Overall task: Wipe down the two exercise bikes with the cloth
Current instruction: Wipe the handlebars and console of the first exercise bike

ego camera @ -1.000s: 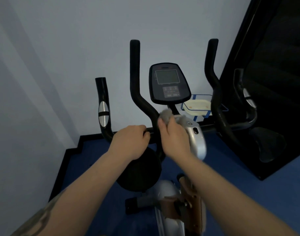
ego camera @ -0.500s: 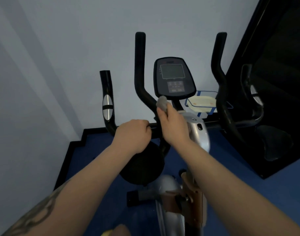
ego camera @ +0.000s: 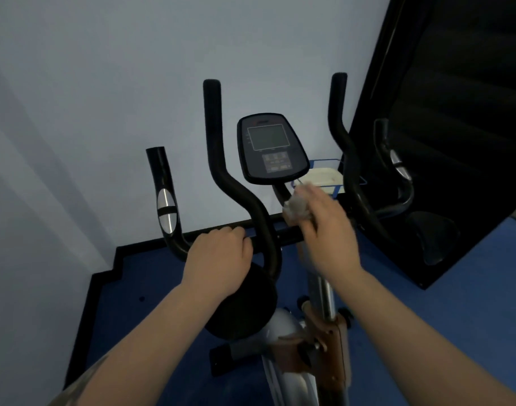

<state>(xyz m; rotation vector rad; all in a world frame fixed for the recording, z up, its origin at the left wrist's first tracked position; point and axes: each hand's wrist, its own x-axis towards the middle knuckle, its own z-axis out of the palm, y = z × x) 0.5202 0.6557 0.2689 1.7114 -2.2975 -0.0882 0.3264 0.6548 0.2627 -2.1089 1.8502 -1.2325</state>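
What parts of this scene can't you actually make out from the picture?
- Head view, right hand and cloth: motion-blurred, so the exact contact spot is unclear.
- Console: button labels too small and dim.
- Left hand: fingers wrap behind the handlebar.
- Bike seat: below the bottom edge.
- Second bike: not in view.

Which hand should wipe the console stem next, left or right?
Right. The right hand already holds the cloth beside the stem, while the left hand grips the handlebar.
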